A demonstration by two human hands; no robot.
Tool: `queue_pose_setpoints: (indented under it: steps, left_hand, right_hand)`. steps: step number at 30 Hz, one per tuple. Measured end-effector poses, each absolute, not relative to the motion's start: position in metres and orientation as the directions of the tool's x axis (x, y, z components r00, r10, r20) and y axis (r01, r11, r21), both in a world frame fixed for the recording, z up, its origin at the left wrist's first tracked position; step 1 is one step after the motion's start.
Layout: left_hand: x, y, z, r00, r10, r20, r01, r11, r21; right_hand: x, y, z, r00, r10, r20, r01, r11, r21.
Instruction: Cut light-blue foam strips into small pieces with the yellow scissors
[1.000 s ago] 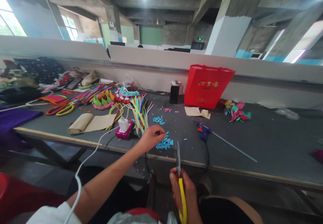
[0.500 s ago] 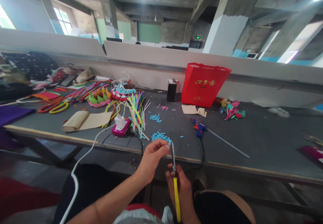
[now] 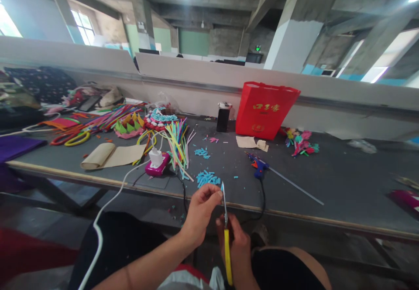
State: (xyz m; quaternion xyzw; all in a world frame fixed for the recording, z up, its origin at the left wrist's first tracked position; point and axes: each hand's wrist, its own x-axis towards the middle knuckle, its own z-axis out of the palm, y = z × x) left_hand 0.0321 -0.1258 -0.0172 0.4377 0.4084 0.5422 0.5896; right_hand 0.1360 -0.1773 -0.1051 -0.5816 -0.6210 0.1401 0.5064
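My left hand is closed in a pinch at the table's front edge, with a small blue strip showing at its fingertips. Yellow-handled scissors are gripped in my right hand, their blades pointing up and away from me. The blade tips are right beside the pinched strip and look nearly together. Just beyond my left fingers lies a pile of short blue pieces. Farther back is a smaller pile of blue pieces. Most of the strip is hidden by my fingers.
A blue glue gun with a long glue stick lies to the right. Coloured strips, a magenta power socket and a brown paper roll are on the left. A red bag and a dark bottle stand at the back.
The scissor blades have come closer together. My left hand has shifted slightly right and down, uncovering more of the near blue pile.
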Motion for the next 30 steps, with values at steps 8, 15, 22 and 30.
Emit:
queue_pose_setpoints:
  steps: [8,15,22,30]
  left_hand:
    - [0.036,-0.13,-0.013,0.057,0.998,-0.009,-0.277,0.024,0.961]
    - [0.038,-0.13,-0.012,0.046,0.999,-0.027,-0.291,0.039,0.956]
    - [0.038,-0.127,-0.015,0.039,0.999,-0.033,-0.297,0.043,0.954]
    - [0.039,-0.127,-0.016,0.038,0.998,-0.047,-0.307,0.057,0.95]
  right_hand:
    - [0.139,-0.175,-0.115,0.181,0.833,0.522,0.635,0.307,-0.709]
    - [0.14,-0.177,-0.114,0.178,0.821,0.543,0.669,0.304,-0.679]
    - [0.138,-0.177,-0.109,0.184,0.849,0.495,0.66,0.267,-0.702]
    - [0.138,-0.177,-0.111,0.186,0.859,0.478,0.666,0.247,-0.703]
